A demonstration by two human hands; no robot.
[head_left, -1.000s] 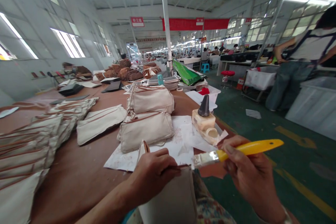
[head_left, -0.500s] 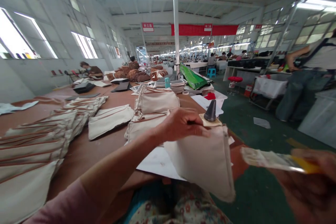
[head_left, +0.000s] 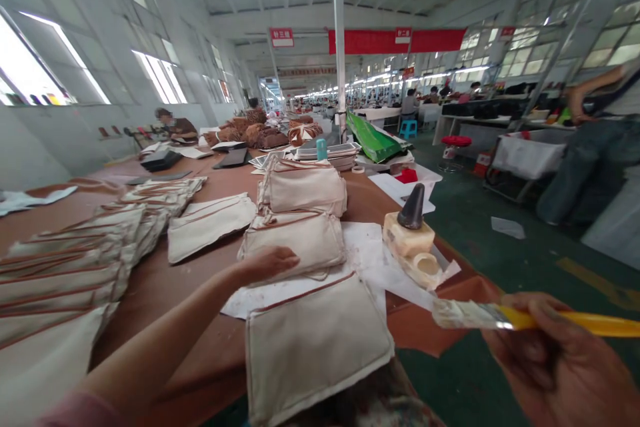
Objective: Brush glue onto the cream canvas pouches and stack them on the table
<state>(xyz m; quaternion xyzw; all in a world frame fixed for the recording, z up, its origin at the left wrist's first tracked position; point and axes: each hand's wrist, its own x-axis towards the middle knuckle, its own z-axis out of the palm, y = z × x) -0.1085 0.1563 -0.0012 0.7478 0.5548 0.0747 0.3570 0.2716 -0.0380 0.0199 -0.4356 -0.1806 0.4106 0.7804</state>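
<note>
My left hand (head_left: 270,263) reaches over a stack of cream fabric pouches (head_left: 295,240), its fingers stretched out at the front of the top pouch; whether they touch it is hard to tell. Close to me, a single cream pouch with brown edging (head_left: 317,347) lies at the table's front edge, partly over white paper. On the right, my right hand (head_left: 570,367) grips a flat paintbrush (head_left: 505,317) by its yellow handle, bristles pointing left. Beyond the bristles stands a stained, cream-coloured container (head_left: 407,237) with a dark cone (head_left: 413,207) on top.
Rows of overlapping cream pouches (head_left: 70,280) cover the table's left side. A green bag (head_left: 375,137) and a blue-green bottle (head_left: 321,149) stand further back. White paper (head_left: 363,247) lies under the work. One person sits far left; another stands at the right by a white cart (head_left: 530,153).
My left hand has let go of the pouch by the container and moved left to the stack. That pouch now lies flat in front of me. The brush has moved slightly left.
</note>
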